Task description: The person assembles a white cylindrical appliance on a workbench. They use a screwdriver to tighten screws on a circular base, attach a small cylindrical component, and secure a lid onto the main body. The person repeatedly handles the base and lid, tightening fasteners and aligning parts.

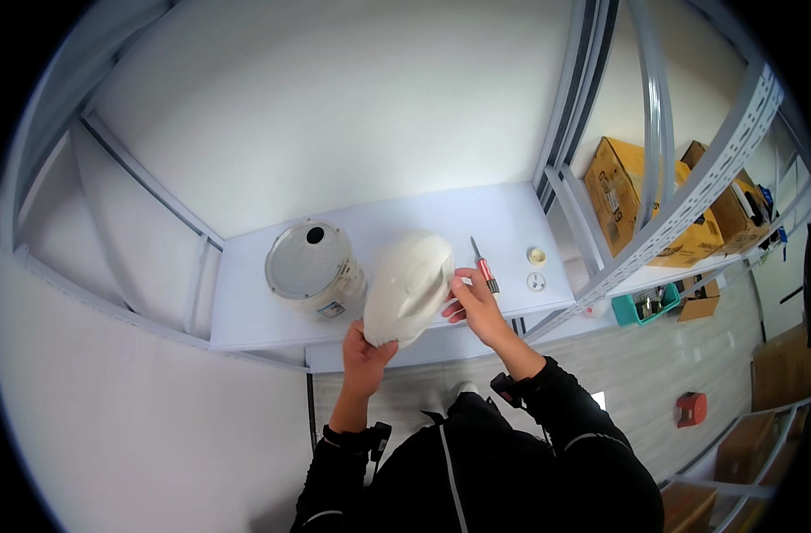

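Observation:
A glossy white rounded plastic cover (405, 275), hollow along its right side, is held tilted above the front of the white table. My left hand (366, 357) is closed around its lower end, thumb on the near rim. At its right edge is my right hand (476, 306), with thumb and curled fingertips against the rim. Just left of the cover stands a white cylindrical appliance body (312, 266) with a round grey top and a dark hole. Beyond my right hand lies a screwdriver (485, 266) with a red and black handle.
Two small round dishes, a yellowish one (536, 256) and a white one (536, 282), sit near the right edge of the white table (423, 209). Grey metal posts flank it. Cardboard boxes (627, 191) are on the right-hand shelf; a teal bin (645, 305) and red stool (691, 409) stand lower.

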`<action>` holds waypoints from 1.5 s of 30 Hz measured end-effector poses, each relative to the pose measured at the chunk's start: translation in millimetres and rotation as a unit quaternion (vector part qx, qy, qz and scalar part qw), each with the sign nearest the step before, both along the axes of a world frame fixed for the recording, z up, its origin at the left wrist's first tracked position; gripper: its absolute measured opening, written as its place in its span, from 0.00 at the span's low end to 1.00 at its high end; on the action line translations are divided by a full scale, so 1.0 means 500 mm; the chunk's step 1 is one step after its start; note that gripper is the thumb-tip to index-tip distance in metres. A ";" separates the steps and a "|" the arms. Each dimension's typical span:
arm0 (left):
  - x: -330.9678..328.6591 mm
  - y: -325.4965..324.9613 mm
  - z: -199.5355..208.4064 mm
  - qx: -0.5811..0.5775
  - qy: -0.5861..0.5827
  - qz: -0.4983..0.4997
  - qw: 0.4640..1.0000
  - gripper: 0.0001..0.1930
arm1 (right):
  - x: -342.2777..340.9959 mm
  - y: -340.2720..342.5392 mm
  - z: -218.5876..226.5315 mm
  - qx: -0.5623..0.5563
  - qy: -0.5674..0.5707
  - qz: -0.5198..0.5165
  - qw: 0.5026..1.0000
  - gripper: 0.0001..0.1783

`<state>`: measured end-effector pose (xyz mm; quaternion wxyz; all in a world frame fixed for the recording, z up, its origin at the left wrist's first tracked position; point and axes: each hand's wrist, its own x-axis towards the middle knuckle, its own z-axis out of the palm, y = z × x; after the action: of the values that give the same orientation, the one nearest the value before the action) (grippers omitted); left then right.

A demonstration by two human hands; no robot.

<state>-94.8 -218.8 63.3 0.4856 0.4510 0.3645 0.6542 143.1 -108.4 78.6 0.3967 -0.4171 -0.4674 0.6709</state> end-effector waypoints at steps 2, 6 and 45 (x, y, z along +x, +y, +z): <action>-0.009 -0.031 0.000 0.022 0.063 -0.032 0.997 0.14 | -0.027 -0.040 0.038 -0.016 0.076 -0.010 0.997 0.39; -0.017 -0.087 0.013 0.067 0.189 -0.036 0.979 0.16 | -0.060 -0.094 0.050 0.010 0.157 -0.026 0.987 0.50; -0.087 -0.215 0.039 -0.015 -0.105 -0.017 0.994 0.29 | -0.074 -0.252 0.106 0.050 0.128 -0.163 0.977 0.23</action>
<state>-138.4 -326.1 82.7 0.5392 0.3784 0.3134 0.6840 106.3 -234.2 131.7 0.5774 -0.3777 -0.3716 0.6212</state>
